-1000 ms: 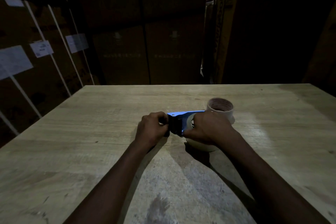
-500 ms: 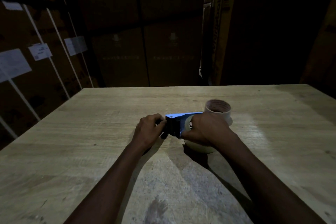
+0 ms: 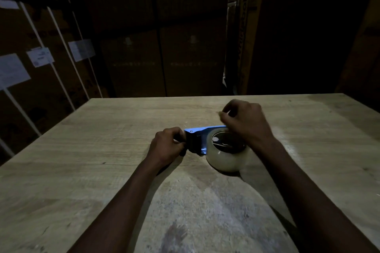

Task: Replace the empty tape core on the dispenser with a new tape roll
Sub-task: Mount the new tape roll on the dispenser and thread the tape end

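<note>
Left hand (image 3: 167, 143) clamped on dispenser (image 3: 195, 141) handle, dispenser flat on tabletop (image 3: 82, 170) with roll (image 3: 226, 160) seated on it; right hand (image 3: 244, 119) above roll, fingers curled, contents unclear.

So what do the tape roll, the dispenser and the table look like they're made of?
Tape roll: clear plastic film, glossy, pale and see-through at the edge. Dispenser: blue painted metal by its thin flat plate and rivet, though it could be plastic. Table: light wood or wood-look laminate, matte, grain lines visible.
</note>
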A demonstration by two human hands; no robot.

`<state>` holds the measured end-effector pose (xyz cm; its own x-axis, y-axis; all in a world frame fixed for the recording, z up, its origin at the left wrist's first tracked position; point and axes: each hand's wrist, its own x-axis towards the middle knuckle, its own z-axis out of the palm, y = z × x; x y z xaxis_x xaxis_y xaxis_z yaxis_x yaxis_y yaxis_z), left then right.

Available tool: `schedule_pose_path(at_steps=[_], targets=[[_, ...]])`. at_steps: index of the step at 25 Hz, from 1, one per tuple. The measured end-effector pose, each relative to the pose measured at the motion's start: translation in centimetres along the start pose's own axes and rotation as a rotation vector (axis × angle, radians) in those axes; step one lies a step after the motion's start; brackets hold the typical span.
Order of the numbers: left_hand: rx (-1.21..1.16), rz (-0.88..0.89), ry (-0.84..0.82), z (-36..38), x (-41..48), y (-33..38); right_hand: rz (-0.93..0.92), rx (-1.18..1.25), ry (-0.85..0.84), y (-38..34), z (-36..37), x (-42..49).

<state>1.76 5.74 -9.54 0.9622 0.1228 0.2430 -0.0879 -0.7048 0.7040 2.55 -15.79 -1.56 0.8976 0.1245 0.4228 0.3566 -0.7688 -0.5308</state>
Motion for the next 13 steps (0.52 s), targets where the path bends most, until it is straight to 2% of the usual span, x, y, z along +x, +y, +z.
schedule_pose_path(at_steps=[1, 2, 4, 6, 13], targets=[[-0.012, -0.005, -0.001, 0.1, 0.0, 0.0, 0.021, -0.035, 0.065, 0.5, -0.6, 0.2], [-0.027, -0.007, -0.001, 0.1, -0.1, 0.0, 0.041, -0.107, 0.034, 0.9, -0.8, 0.3], [-0.059, 0.003, -0.006, 0.1, 0.0, -0.1, 0.058, -0.250, -0.145, 1.8, -0.3, 0.3], [-0.063, 0.029, -0.010, 0.1, -0.1, -0.3, 0.040, -0.294, -0.213, 2.2, 0.7, 0.3], [-0.076, 0.076, 0.029, -0.1, -0.2, 0.0, -0.064, -0.392, -0.165, 2.2, 2.0, -0.1]])
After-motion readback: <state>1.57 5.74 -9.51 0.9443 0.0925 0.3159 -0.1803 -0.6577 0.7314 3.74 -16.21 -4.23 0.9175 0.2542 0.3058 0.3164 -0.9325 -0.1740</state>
